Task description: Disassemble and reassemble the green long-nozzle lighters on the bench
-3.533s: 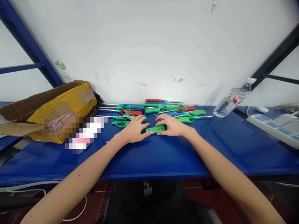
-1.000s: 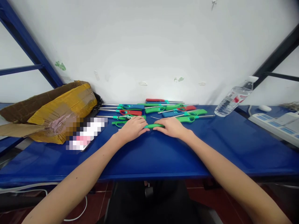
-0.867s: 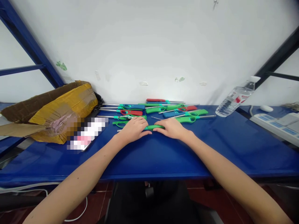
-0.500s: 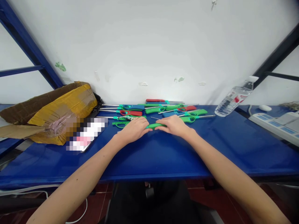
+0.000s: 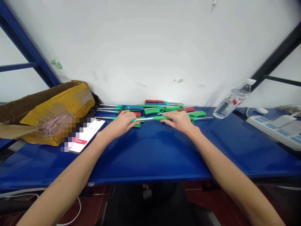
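Between my hands lies a long-nosed gas lighter. Its green handle (image 5: 160,118) is gripped by my right hand (image 5: 180,120), fingers wrapped over the top. My left hand (image 5: 121,124) is closed around the far end of its metal tube (image 5: 144,119), where a bit of teal collar shows at the fingertips. Whether tube and handle are joined, I cannot tell. Part of a green lighter shell (image 5: 138,125) shows under my left hand. Just behind, several long-nosed lighters lie flat, among them a blue one (image 5: 135,108) and a green one (image 5: 154,110).
At left, an open taped cardboard box (image 5: 58,116) sits beside a phone (image 5: 86,138) with a lit screen. A water bottle (image 5: 231,100) leans at the right near a white power strip (image 5: 275,128). The white wall (image 5: 150,47) closes off the blue table (image 5: 150,157) behind.
My left hand has moved left, away from my right hand. A length of metal tube now shows between them, where mostly green handle was visible. The view has shifted slightly.
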Motion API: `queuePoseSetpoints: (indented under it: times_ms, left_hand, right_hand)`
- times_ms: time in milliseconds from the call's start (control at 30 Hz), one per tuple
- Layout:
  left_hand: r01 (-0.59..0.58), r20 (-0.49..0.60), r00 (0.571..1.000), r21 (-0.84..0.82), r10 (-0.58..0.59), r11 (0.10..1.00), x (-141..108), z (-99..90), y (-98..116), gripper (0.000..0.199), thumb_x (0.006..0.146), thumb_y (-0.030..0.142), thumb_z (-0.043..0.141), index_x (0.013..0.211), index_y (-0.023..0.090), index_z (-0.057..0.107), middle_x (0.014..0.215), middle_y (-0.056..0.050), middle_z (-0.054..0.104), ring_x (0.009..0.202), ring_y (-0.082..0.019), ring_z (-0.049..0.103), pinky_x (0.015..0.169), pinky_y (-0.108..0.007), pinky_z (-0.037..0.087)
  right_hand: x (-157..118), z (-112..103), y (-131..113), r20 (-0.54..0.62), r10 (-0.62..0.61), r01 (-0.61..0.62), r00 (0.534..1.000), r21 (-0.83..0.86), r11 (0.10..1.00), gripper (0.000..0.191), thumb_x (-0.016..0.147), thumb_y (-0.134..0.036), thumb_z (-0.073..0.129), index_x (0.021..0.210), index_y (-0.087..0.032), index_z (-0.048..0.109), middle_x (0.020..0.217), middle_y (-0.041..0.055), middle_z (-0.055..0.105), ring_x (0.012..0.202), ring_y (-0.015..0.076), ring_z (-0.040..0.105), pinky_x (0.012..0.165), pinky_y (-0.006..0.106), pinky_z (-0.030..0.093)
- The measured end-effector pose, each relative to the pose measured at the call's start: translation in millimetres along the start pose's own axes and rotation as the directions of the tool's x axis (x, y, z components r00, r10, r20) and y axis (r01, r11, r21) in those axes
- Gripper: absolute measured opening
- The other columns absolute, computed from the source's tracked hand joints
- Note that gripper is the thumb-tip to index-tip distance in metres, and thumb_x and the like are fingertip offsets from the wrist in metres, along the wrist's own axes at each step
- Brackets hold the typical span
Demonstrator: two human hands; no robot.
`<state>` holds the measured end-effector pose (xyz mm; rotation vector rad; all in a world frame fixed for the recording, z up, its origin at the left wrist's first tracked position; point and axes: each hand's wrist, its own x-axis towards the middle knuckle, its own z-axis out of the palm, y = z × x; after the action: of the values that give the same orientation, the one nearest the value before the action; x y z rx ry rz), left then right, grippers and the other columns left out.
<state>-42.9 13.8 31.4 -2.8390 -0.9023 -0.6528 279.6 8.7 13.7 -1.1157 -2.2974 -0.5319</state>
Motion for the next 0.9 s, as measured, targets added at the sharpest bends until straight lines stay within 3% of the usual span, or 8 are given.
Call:
queuePoseSetpoints:
  times_ms: [233, 467, 733, 900]
  left_hand:
    - [0.012, -0.001, 1.0, 0.183, -0.012, 0.983, 0, 4.5, 5, 0.031, 0.097, 0.042, 0.055, 0.089, 0.016, 0.068, 0.098, -0.01, 0.069, 0.1, -0.026, 0.059, 0.092, -0.04, 0.042]
    - [0.023, -0.002, 1.0, 0.293, -0.023, 0.956, 1, 7.5, 14, 0.027, 0.093, 0.039, 0.062, 0.085, 0.014, 0.07, 0.096, -0.01, 0.07, 0.099, -0.028, 0.059, 0.094, -0.044, 0.041]
    - [0.012, -0.012, 1.0, 0.201, -0.01, 0.98, 1, 24.0, 24, 0.023, 0.093, 0.036, 0.062, 0.086, 0.015, 0.069, 0.098, -0.01, 0.07, 0.099, -0.027, 0.06, 0.085, -0.038, 0.048]
    - [0.053, -0.014, 0.999, 0.134, -0.052, 0.99, 1, 33.9, 25, 0.023, 0.093, 0.036, 0.063, 0.089, 0.015, 0.07, 0.101, -0.01, 0.07, 0.099, -0.027, 0.063, 0.085, -0.04, 0.049]
  right_hand:
    - [1, -4, -8, 0.071, -0.015, 0.013, 0.997, 0.026, 1.0, 0.034, 0.094, -0.05, 0.058, 0.105, -0.023, 0.074, 0.096, 0.0038, 0.078, 0.084, 0.0214, 0.073, 0.064, 0.028, 0.044]
    - [3, -7, -21, 0.196, 0.035, -0.036, 0.98, 0.005, 0.999, 0.036, 0.095, -0.052, 0.053, 0.106, -0.023, 0.073, 0.089, 0.0048, 0.078, 0.076, 0.0215, 0.071, 0.059, 0.027, 0.038]
    - [7, -6, -34, 0.355, 0.044, -0.099, 0.934, 0.139, 0.985, 0.036, 0.096, -0.051, 0.051, 0.1, -0.023, 0.073, 0.086, 0.006, 0.076, 0.077, 0.0212, 0.068, 0.066, 0.027, 0.039]
    - [7, -2, -41, 0.362, 0.07, -0.13, 0.929, 0.142, 0.981, 0.034, 0.095, -0.05, 0.053, 0.104, -0.024, 0.073, 0.089, 0.0055, 0.076, 0.078, 0.0211, 0.068, 0.065, 0.027, 0.037]
